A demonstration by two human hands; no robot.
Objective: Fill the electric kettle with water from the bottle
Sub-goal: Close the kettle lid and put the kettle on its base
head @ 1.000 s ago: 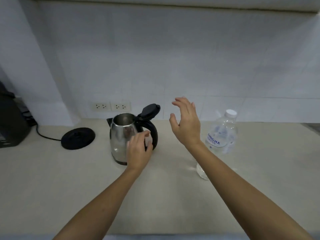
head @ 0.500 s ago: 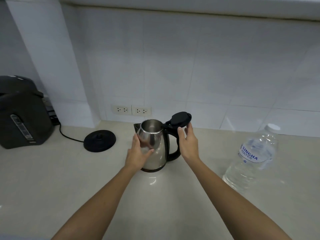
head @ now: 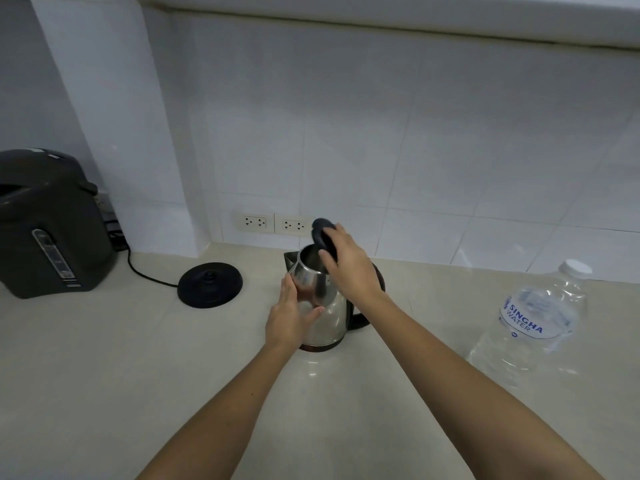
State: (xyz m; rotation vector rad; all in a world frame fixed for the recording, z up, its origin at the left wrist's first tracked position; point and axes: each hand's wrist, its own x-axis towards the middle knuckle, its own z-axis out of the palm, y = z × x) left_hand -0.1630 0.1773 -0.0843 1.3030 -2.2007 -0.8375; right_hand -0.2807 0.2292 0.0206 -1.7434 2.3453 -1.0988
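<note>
Centrally, the steel electric kettle (head: 323,313) is standing upright on the pale countertop (head: 104,375), off its round black base (head: 210,285), which is lying to the left with its cord running back toward a dark hot-water dispenser (head: 48,226). The kettle's black lid (head: 323,233) is tilting up over the open mouth. The right hand (head: 349,268) is reaching over the top, its fingers curling around the lid and its thumb pressing the lid's underside, so the lid is being pinched between them. The left hand (head: 291,317) is lying flat and loosely spread against the kettle's shiny left side, fingers pointing up and thumb angling across the front, bracing the body rather than wrapping around it. The clear water bottle (head: 533,323), white cap on and label reading Singha Water, is standing well apart to the right on the same countertop, untouched. Two wall sockets (head: 273,223) are showing in the white tiles just behind the kettle.
</note>
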